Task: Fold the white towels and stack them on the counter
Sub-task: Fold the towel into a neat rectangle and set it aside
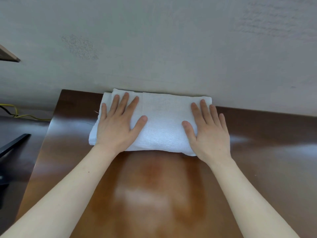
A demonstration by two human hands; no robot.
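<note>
Shelf edge [9,55]: far upper left, a pale board corner jutting out from the wall [171,48].

Yellow cable [18,115]: low on the left, trailing along the foot of the wall beside the counter.

Black bar [14,143]: below the cable, slanted, off the counter's left edge. What it belongs to cannot be told.

Counter [154,194]: glossy brown wood with pale reflections, running from its left edge across to the right side of the view and butting against the wall at the back.

Left hand [118,125]: palm down on the left part of the towel, fingers straight and spread, thumb angled inward. It grips nothing and lies flat on the cloth.

Towel [164,121]: white and folded into a thick rectangle, with layered edges showing at its left end. It lies on the counter with its far edge touching the wall.

Right hand [208,133]: palm down on the right end of the towel, fingers straight and slightly apart, thumb pointing toward the other hand. It is flat on the cloth and holds nothing. The heel of the hand sits over the towel's near right corner.
</note>
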